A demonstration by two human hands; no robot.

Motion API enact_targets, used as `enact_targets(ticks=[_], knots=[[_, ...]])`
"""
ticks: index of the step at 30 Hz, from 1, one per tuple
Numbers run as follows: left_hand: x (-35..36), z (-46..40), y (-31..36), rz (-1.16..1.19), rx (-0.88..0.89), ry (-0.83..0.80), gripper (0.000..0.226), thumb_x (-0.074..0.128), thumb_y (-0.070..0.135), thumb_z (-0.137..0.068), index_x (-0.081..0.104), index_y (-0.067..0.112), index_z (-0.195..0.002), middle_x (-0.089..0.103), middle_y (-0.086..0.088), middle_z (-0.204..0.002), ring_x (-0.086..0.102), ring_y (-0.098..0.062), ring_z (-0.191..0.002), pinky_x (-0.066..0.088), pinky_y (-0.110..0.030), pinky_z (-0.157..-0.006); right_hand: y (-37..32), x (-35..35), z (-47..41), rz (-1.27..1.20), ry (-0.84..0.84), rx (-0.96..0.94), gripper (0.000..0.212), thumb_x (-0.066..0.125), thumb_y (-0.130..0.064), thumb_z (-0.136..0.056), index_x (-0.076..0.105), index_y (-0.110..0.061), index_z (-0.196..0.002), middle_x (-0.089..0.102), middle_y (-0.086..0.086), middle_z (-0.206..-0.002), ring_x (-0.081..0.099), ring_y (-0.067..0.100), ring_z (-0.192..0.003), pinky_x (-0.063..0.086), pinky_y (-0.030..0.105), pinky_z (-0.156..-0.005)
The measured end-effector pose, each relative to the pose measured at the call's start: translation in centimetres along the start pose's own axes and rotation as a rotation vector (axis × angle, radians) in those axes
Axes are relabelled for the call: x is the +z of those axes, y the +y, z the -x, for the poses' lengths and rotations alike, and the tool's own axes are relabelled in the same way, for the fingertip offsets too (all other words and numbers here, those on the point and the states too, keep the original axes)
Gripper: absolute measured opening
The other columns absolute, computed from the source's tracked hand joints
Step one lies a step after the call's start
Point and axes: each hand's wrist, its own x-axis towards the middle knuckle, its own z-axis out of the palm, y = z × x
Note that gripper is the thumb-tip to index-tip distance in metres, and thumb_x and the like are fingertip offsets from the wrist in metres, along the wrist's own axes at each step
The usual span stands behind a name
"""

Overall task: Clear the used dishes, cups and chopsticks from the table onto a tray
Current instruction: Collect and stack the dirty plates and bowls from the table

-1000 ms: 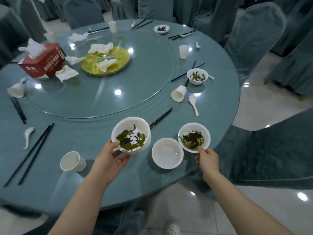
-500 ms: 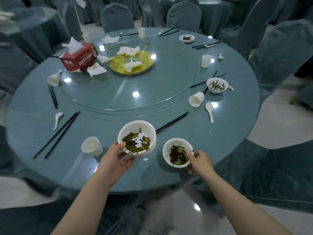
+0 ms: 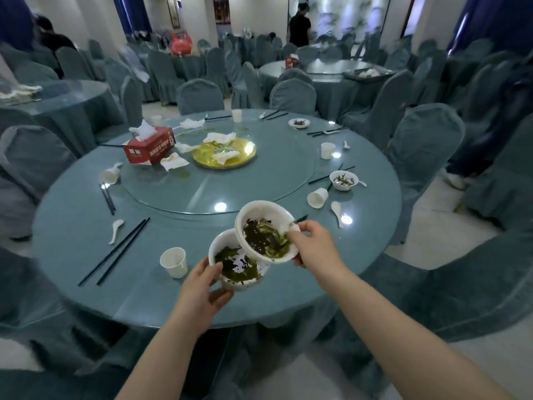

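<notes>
Round teal table [image 3: 86, 215] w/ a glass lazy susan [image 3: 259, 174] in front of you. Your left hand [image 3: 202, 287] grips the lower bowl [image 3: 239, 264] by its rim, thumb over the edge, greens inside. Your right hand [image 3: 313, 248] pinches the upper bowl [image 3: 264, 230], tilted over the lower one, rims overlapping. Paper cup [image 3: 174, 262] just left of them, chopsticks [image 3: 115, 251] and a spoon [image 3: 116, 230] further left. Farther back: gold plate [image 3: 248, 153] w/ napkins, red tissue box [image 3: 150, 145].

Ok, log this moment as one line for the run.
left hand: holds lower bowl | right hand: tilts upper bowl over it | both bowls: leftover greens | table: cups, chopsticks remain | tray: unseen
</notes>
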Motion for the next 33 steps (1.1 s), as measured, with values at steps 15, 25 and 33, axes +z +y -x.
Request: enact_targets(ticks=[15,25,33], knots=[[9.5,9.4,-2.0,-0.188,0.073,-0.241,0.018,0.057,0.027,-0.094,0.068,0.03,-0.108,0.065,-0.003,-0.103,0.066,-0.028,-0.083,0.057,-0.04,-0.078,-0.5,-8.2,8.0,-0.006,0.046,0.162,0.031,0.034,-0.032,-0.095,0.049,-0.031,-0.122,0.055,0.001,-0.116,0.059,0.021,-0.097,0.058,0.032,-0.061],[31.0,10.9,-8.4,-0.277,-0.122,-0.539,0.06,0.054,0.066,-0.076,0.068,0.018,-0.108,0.068,-0.013,-0.097,0.068,-0.031,-0.086,0.057,-0.039,-0.064,3.9,-30.7,7.2,0.07,0.287,0.039,0.028,0.046,-0.026,-0.094,0.061,-0.024,-0.119,0.066,-0.002,-0.105,0.064,0.017,-0.088,0.057,0.039,-0.08],[49.8,11.4,-17.3,-0.295,-0.175,-0.646,0.028,0.055,0.007,-0.088,0.063,0.018,-0.112,0.07,-0.012,-0.098,0.07,-0.025,-0.078,0.057,-0.037,-0.06,8.3,-50.6,6.4,-0.177,0.315,0.186,0.016,0.057,-0.023,-0.092,0.065,-0.018,-0.105,0.067,0.006,-0.094,0.059,0.017,-0.073,0.055,0.027,-0.06]])
